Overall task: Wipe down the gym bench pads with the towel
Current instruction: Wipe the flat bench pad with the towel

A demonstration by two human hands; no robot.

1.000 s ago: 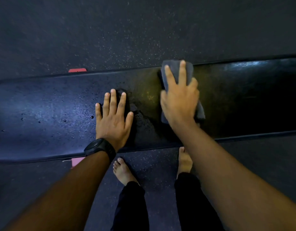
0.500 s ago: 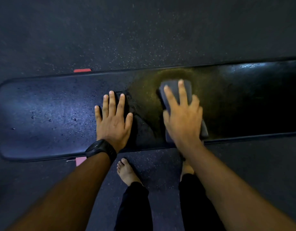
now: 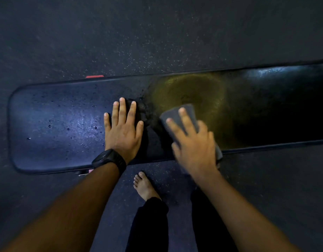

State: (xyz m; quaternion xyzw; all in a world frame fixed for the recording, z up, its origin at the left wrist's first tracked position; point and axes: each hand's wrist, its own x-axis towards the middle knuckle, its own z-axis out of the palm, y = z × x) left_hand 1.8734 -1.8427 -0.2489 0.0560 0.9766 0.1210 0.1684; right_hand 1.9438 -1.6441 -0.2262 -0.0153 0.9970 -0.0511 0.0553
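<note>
A long black bench pad (image 3: 56,124) runs across the view, wet with droplets on its left part and smeared in the middle. My right hand (image 3: 193,142) presses a folded grey towel (image 3: 184,113) flat onto the pad near its front edge, fingers straight and spread; the hand is blurred. My left hand (image 3: 123,130) rests flat on the pad just left of the towel, fingers straight, a black watch on the wrist.
Dark speckled rubber floor (image 3: 157,33) surrounds the bench. My bare left foot (image 3: 144,186) stands on the floor just before the pad's front edge. A small red part (image 3: 94,76) shows behind the pad, a pink one (image 3: 86,171) under its front edge.
My right hand has slid the towel from the pad's far edge toward the front edge and slightly left. The left hand has stayed put.
</note>
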